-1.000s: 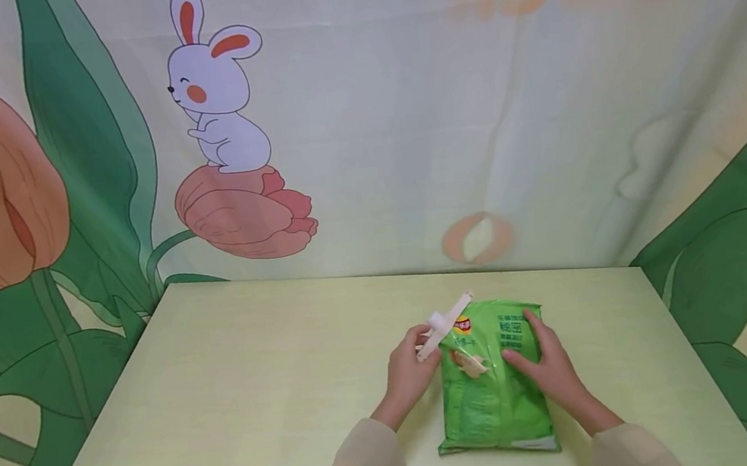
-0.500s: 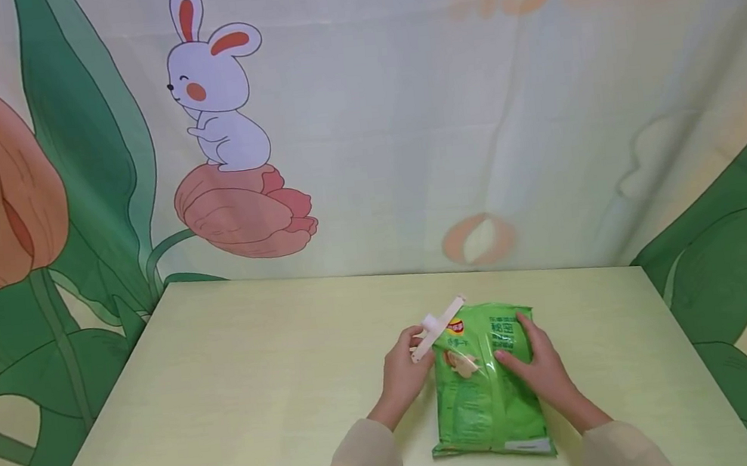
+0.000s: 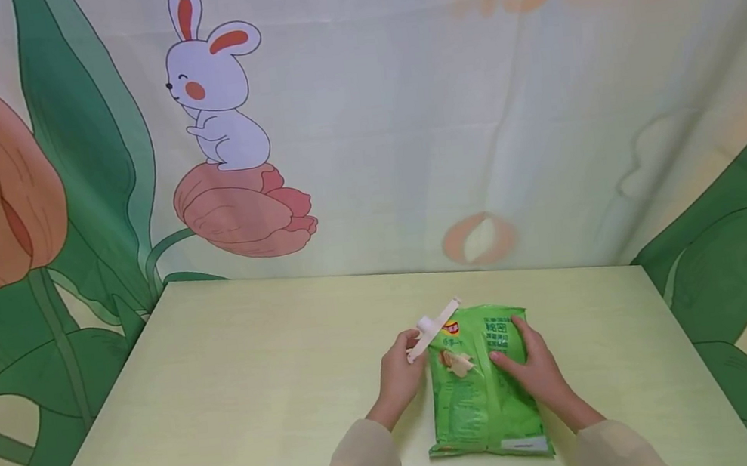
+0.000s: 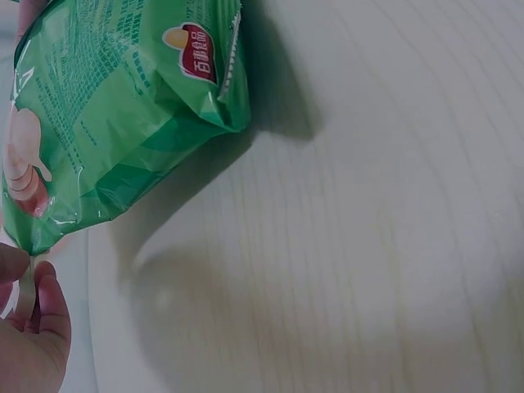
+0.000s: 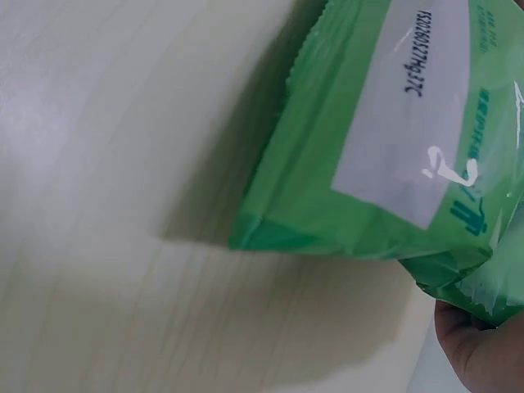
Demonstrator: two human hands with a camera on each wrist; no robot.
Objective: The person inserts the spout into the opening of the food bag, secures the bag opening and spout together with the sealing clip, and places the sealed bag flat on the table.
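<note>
A green bag of chips (image 3: pixel 483 404) stands tilted on the table, its printed back towards me. Across its upper left corner lies a white bag clip (image 3: pixel 433 328), a narrow bar with a short round knob. My left hand (image 3: pixel 402 378) holds this clip at the bag's corner; in the left wrist view the fingers (image 4: pixel 54 307) pinch a pale strip there. My right hand (image 3: pixel 540 371) grips the bag's right side, thumb on the face and other fingers along the edge. Part of that hand (image 5: pixel 483 352) shows below the bag (image 5: pixel 311 205) in the right wrist view.
The pale wood-grain table (image 3: pixel 240 399) stretches left and right of the bag. Behind it hangs a cloth backdrop (image 3: pixel 362 128) printed with a rabbit, tulips and leaves, meeting the table's far edge.
Both hands, the bag and the clip have shifted slightly to the left together. The clip still lies across the bag's upper left corner, and both holds look the same.
</note>
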